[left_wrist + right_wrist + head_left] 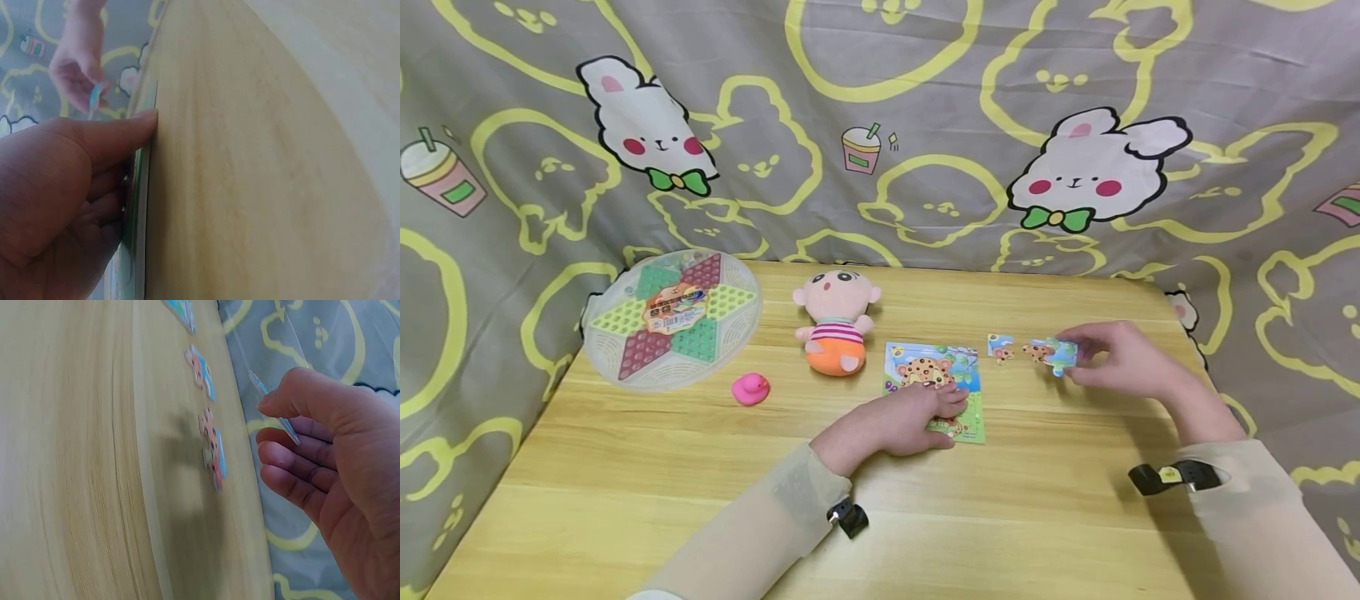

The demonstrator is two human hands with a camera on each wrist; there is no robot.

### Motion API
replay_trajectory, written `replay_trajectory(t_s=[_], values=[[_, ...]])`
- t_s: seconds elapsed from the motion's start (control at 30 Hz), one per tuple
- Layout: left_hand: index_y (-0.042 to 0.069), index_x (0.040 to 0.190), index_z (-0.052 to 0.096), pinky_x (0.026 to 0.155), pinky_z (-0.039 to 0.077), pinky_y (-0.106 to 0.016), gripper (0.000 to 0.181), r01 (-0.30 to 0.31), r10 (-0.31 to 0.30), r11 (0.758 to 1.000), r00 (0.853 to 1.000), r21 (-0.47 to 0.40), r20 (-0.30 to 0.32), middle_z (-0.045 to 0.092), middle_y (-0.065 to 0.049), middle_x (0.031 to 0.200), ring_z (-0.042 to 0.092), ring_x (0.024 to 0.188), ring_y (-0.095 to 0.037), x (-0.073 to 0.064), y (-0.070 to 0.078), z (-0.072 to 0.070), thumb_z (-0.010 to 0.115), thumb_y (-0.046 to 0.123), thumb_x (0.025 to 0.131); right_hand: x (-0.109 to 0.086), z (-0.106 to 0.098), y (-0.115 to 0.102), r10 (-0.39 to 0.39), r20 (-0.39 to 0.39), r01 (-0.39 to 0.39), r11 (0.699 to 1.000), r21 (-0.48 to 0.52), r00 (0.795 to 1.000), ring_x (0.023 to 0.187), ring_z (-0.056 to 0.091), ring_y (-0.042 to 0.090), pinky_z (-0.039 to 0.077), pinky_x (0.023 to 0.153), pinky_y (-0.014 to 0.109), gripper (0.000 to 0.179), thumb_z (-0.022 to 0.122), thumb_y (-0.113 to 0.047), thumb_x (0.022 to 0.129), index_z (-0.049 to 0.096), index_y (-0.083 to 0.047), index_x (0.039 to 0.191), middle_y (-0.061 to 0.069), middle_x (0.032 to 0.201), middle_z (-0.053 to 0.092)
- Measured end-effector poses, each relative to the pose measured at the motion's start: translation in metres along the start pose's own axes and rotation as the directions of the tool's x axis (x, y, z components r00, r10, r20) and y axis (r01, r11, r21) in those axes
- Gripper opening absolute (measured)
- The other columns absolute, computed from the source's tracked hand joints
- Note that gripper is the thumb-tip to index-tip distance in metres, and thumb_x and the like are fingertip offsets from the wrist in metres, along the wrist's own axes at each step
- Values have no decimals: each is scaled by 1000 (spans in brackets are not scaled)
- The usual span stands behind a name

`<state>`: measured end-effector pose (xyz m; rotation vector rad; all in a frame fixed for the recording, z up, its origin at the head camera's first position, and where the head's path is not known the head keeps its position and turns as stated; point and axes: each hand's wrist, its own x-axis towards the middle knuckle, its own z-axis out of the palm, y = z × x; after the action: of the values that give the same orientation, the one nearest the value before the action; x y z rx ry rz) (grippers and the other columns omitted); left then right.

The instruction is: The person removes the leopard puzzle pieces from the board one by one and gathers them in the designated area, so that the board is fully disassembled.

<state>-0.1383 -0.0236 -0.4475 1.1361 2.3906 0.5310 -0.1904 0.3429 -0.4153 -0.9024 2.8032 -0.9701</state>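
Note:
A leopard jigsaw puzzle (973, 421) in a square tray lies on the table. My left hand (913, 419) rests over its lower middle and hides part of the picture; in the left wrist view the thumb lies along the tray's edge. My right hand (1116, 360) pinches a blue-and-green puzzle piece (1063, 357) between thumb and index finger, raised above the table. Beneath it in the right wrist view lie spotted puzzle pieces (214, 450). Another loose piece, a corner piece (1000, 347), lies closer to the tray.
Left of the puzzle lies a plush doll (837, 325) in orange shorts. A pink toy duck (750, 388) sits farther left, near a round Chinese checkers board (673, 321). A patterned grey curtain (925, 208) stands behind the wooden table (662, 467).

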Motion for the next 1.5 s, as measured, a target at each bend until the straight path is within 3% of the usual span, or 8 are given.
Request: replay_trajectory(t_s=[0.27, 0.53, 0.83, 1.1, 1.5], values=[[14, 160, 46, 129, 16, -36, 64, -1, 1, 1000, 1000, 4, -7, 30, 3, 170, 20, 158, -14, 0, 0, 0, 69, 34, 104, -7, -10, 22, -81, -33, 81, 996, -29, 996, 73, 64, 13, 54, 78, 13, 45, 91, 2, 73, 76, 1, 115, -7, 85, 66], [13, 160, 46, 128, 16, -34, 64, -7, 7, 1000, 1000, -2, -9, 31, 2, 170, 20, 158, -14, 0, 0, 0, 70, 33, 104, -13, -19, 35, 14, -4, -14, 992, -128, 1000, 79, 62, 12, 56, 72, 19, 42, 92, -3, 75, 79, 1, 114, -3, 92, 63], [13, 160, 46, 128, 16, -35, 64, -3, 3, 1000, 1000, -3, -5, 30, 2, 170, 20, 158, -13, -1, 0, 0, 69, 33, 104, -16, -18, 45, 127, 35, -123, 987, -103, 991, 84, 62, 13, 56, 73, 22, 43, 92, -8, 77, 78, 2, 116, 1, 98, 65], [14, 161, 45, 128, 17, -35, 64, 6, -6, 1000, 1000, -12, 3, 30, 4, 170, 19, 158, -13, -2, 1, 0, 69, 33, 105, -15, -13, 57, 111, 48, -106, 990, -93, 993, 85, 64, 14, 57, 73, 22, 44, 92, -3, 75, 78, 1, 117, 2, 99, 66], [14, 161, 44, 128, 16, -34, 64, 7, -7, 1000, 1000, -4, 2, 29, 3, 171, 19, 158, -13, -2, 1, 0, 69, 33, 105, -13, -9, 64, 152, 78, -145, 986, -79, 985, 90, 62, 19, 56, 75, 21, 44, 89, -3, 78, 77, 3, 120, 8, 106, 63]])
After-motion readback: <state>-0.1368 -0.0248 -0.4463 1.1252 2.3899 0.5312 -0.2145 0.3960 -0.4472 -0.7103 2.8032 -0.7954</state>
